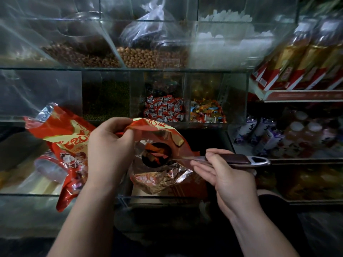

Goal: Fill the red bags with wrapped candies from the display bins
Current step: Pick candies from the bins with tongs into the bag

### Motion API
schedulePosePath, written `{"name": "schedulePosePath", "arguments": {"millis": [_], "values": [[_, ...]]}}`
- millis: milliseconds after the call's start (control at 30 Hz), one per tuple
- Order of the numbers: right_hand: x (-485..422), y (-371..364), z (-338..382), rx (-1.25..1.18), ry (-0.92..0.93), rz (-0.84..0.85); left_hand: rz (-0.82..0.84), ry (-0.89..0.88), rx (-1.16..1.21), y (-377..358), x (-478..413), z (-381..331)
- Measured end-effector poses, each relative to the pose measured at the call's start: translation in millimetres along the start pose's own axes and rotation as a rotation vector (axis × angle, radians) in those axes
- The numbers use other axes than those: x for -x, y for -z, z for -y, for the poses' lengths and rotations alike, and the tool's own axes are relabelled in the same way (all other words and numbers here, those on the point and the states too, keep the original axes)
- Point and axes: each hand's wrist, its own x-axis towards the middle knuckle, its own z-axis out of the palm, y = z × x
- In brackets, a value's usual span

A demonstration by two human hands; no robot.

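Left hand (109,145) pinches the red bag (157,127) open by its rim as the right hand (228,177) grips a scoop (239,158) of candies (155,153) inside it, below the bins (187,89); a slow tip should avoid spills.

Two red bags (61,134) (167,130) and one scoop (232,159) are in view, with two hands (109,145) (226,175). Two bins (138,97) (235,101) hold wrapped candies (164,110), too many to count.

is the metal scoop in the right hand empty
No, the dark-handled metal scoop in the right hand carries red and orange wrapped candies inside the red foil bag.
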Motion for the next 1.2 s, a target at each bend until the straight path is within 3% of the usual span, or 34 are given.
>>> {"name": "schedulePosePath", "arguments": {"millis": [167,367,500,800,1000,1200], "values": [[4.6,2.2,5.0,0.005,0.049,0.023,-0.024,-0.070,0.035,-4.9,3.9,11.9],[2.8,4.7,17.1,0.037,0.071,0.051,0.328,-0.402,0.058,-35.2,19.4,30.2],[0.6,12.2,14.8,0.075,0.047,0.071,0.469,-0.339,0.042,-61.1,30.3,41.3],[-15.5,49.7,33.5,-0.007,0.079,-0.130,0.430,-0.187,0.015,-76.0,27.5,24.2],[-29.2,89.1,53.5,-0.037,0.080,-0.269,0.491,-0.218,-0.084,-83.8,34.0,12.7],[-28.6,120.7,73.3,0.024,0.086,-0.252,0.470,-0.352,-0.244,-95.1,50.2,-13.9]]}}
